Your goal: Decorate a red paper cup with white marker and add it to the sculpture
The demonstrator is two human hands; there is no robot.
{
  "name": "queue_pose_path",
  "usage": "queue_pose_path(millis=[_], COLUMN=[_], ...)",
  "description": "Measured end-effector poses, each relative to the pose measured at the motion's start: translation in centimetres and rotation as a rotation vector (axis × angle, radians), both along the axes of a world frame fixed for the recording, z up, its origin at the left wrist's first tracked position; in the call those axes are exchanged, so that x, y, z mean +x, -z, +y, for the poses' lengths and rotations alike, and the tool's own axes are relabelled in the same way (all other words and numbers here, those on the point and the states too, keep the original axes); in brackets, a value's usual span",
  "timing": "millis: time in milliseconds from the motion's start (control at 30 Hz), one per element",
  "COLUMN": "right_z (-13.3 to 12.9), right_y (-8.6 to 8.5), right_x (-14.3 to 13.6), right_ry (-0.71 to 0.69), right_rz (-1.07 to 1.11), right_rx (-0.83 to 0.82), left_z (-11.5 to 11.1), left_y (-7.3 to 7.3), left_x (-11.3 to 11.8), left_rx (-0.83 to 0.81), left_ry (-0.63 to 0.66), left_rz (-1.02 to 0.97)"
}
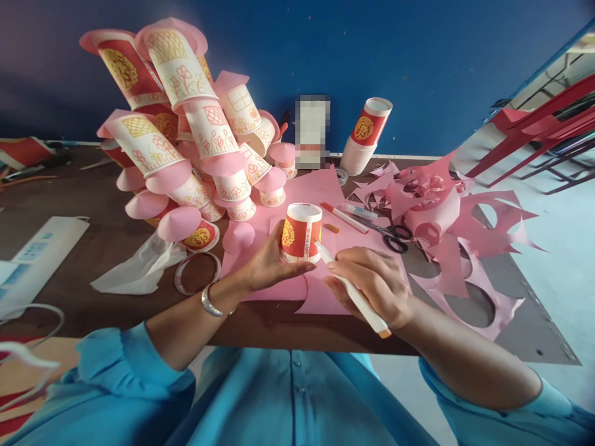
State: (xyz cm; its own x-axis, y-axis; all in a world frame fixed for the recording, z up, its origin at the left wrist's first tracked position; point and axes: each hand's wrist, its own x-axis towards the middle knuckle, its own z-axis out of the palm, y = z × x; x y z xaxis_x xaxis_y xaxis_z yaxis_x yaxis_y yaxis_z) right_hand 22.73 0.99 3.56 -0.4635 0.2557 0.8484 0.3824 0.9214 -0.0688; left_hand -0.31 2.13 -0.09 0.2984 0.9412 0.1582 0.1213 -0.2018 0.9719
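My left hand grips a red paper cup with gold emblems and a white printed strip; it stands upside down over pink paper. A white marker with an orange end is held in my right hand, its tip close to the cup's right side; whether it touches I cannot tell. Behind the cup lie a red-and-white marker, a small orange cap and black-handled scissors. A small pink paper cone lies left of the cup.
Stacked decorated cups with pink cone roofs rise at the left. A stack of paper cups leans by the blue wall. Cut pink scraps cover the right side. A tape roll and a white plastic bag lie left.
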Motion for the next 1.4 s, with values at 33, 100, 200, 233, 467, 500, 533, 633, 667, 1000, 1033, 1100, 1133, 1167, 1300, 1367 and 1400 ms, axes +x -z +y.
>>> queue_pose_path(millis=[33,100,200,233,467,500,533,633,667,1000,1033,1100,1133,1167,1300,1367,1400], right_z=[0.1,0.3,0.8,1.0,2.2,2.3,2.3,2.4,2.4,2.5,2.4,2.5,2.5,2.5,2.2,1.8,1.7], right_y=[0.0,0.2,0.7,1.0,2.6,2.8,3.0,3.3,3.3,2.6,2.6,2.4,2.3,2.1,1.4,1.2,1.2], right_x=[0.1,0.4,0.4,0.3,-0.5,-0.6,-0.7,-0.7,-0.7,0.2,0.3,0.7,0.8,0.9,0.4,-0.2,-0.5], right_ry=[0.008,0.04,0.088,0.1,-0.022,-0.055,-0.081,-0.102,-0.092,0.117,0.156,0.233,0.264,0.285,0.259,0.193,0.154], right_rz=[0.017,0.053,0.108,0.121,0.236,0.24,0.239,0.233,0.231,0.069,0.036,-0.042,-0.087,-0.129,-0.244,-0.27,-0.277], right_rx=[0.011,-0.018,-0.224,-0.319,-0.791,-0.81,-0.814,-0.783,-0.765,-0.214,-0.163,-0.052,0.005,0.063,0.267,0.322,0.338], left_z=[0.1,0.2,0.3,0.3,0.4,0.4,0.5,0.5,0.5,0.1,0.1,0.1,0.1,0.1,-0.1,-0.2,-0.2], left_y=[0.0,0.2,0.8,1.0,2.4,2.5,2.5,2.3,2.1,0.9,0.8,0.7,0.6,0.6,1.0,1.3,1.3], left_x=[-0.1,-0.2,-0.6,-0.7,-1.1,-1.0,-1.0,-0.9,-0.9,-0.4,-0.3,-0.1,-0.1,0.0,-0.1,-0.1,0.0], left_rx=[0.005,-0.019,-0.118,-0.155,-0.182,-0.171,-0.159,-0.128,-0.124,-0.132,-0.12,-0.113,-0.119,-0.131,-0.193,-0.227,-0.249], left_ry=[-0.002,0.004,0.082,0.11,0.117,0.124,0.128,0.144,0.149,0.146,0.12,0.091,0.093,0.106,0.195,0.207,0.197], left_rz=[-0.022,-0.066,-0.188,-0.236,-0.437,-0.453,-0.463,-0.466,-0.465,-0.434,-0.441,-0.44,-0.434,-0.427,-0.439,-0.445,-0.439])
